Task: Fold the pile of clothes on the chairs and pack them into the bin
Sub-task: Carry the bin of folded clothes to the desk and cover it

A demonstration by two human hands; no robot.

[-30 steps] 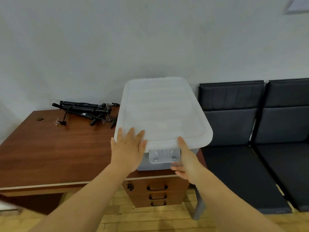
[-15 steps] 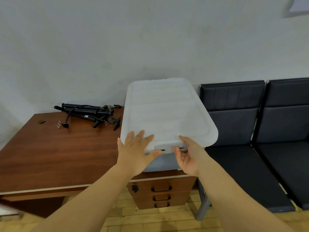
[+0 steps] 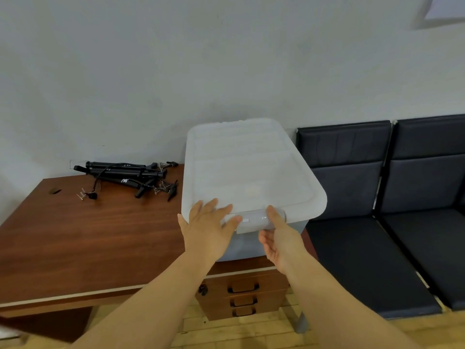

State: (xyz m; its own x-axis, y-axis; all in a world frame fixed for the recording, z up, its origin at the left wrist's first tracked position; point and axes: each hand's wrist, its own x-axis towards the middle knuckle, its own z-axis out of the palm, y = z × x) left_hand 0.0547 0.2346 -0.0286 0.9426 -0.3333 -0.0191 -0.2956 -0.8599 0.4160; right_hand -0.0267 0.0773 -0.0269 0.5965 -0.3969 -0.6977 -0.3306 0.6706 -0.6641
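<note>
A frosted plastic bin (image 3: 254, 244) stands on the right end of a wooden desk, with its translucent white lid (image 3: 247, 170) on top. The lid and cloudy walls hide its contents. My left hand (image 3: 208, 229) presses flat on the lid's near left corner, fingers spread. My right hand (image 3: 278, 239) is at the front latch (image 3: 251, 224), thumb laid over the latch and fingers curled under its lower edge. No clothes are in view. Two dark padded chairs (image 3: 357, 250) stand to the right of the desk.
The brown desk (image 3: 75, 238) holds a folded black tripod with cables (image 3: 128, 176) near the wall. A drawer unit (image 3: 245, 295) sits under the bin's end. The chairs touch the desk's right side. The floor is pale wood.
The front latch, hanging down a second ago, has swung up against the lid's edge. My right hand rose with it; my left hand stayed pressed on the lid.
</note>
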